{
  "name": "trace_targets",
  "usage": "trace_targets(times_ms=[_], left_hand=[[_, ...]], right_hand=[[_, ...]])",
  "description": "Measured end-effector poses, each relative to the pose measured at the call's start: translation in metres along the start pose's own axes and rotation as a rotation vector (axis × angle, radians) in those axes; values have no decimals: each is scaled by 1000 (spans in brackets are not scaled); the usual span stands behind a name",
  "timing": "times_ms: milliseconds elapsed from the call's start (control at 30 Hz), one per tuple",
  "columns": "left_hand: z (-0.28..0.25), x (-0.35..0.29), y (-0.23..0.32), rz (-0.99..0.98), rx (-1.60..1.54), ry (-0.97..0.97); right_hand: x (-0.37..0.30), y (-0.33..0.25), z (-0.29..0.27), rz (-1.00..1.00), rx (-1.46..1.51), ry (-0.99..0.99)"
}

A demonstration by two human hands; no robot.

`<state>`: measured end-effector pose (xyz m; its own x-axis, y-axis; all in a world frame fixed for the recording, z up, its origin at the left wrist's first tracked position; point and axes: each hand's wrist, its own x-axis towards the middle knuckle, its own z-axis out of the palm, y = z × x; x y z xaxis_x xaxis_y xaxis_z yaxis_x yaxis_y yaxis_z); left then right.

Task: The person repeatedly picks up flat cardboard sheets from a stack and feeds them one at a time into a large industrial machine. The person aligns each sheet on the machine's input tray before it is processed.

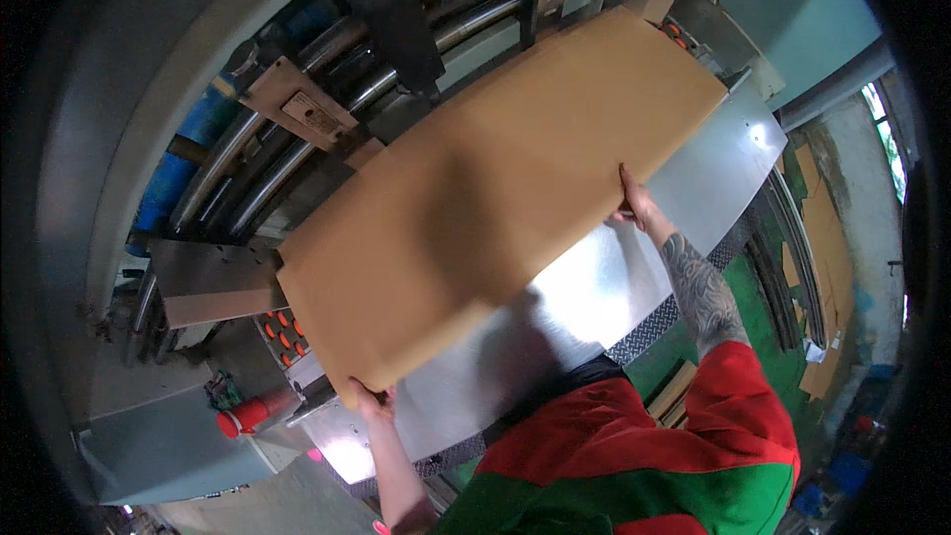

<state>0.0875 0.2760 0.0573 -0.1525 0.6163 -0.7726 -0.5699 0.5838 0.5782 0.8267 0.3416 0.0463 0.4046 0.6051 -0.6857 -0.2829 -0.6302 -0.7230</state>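
cardboard sheet (500, 188) gripped between left hand (369, 398); right hand (634, 200)

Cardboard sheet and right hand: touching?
Touching. The head view shows the right hand gripping the near edge of the cardboard sheet, fingers tucked under it.

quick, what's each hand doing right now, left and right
Left hand: closed on the near corner of the brown cardboard sheet.
Right hand: gripping the same sheet's edge, above the metal machine table.
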Motion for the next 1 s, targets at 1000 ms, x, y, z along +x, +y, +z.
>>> trace_targets(times_ms=[1000], left_hand=[[47,59,23,209,-505,-153]], right_hand=[[53,4,46,-174,436,-53]])
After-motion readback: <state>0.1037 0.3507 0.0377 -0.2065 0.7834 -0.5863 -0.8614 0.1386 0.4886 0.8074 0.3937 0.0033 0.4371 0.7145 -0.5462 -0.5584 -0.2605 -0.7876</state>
